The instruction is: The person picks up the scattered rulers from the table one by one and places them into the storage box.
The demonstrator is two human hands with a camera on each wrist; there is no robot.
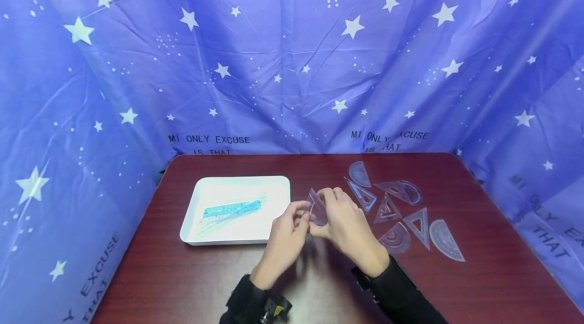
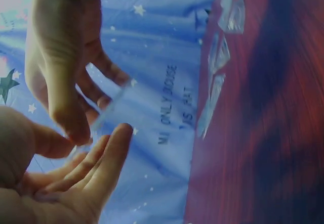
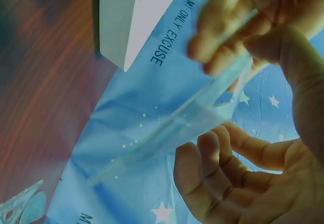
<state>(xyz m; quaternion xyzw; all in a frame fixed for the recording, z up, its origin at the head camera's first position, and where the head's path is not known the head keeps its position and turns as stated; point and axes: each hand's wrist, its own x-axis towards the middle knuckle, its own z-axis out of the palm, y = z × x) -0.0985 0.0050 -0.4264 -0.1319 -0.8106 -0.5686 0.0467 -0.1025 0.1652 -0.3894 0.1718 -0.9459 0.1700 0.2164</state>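
A clear plastic set square [image 1: 318,210] is held up between both hands, just right of the white tray. My left hand [image 1: 287,230] pinches its near left corner between thumb and fingers. From the other side my right hand [image 1: 344,220] grips it, thumb low and fingers curled near its upper edge. In the right wrist view the set square [image 3: 202,105] appears as a thin see-through sheet running between the right thumb and fingers. The left wrist view shows it nearly edge-on, the two thumbs meeting close to its lower end.
The white tray [image 1: 191,230] at left contains blue-tinted rulers [image 1: 232,208]. On the right lie several clear protractors [image 1: 446,240] and set squares [image 1: 418,227], some overlapping. A starry blue curtain [image 1: 292,85] surrounds the dark red table [image 1: 150,273].
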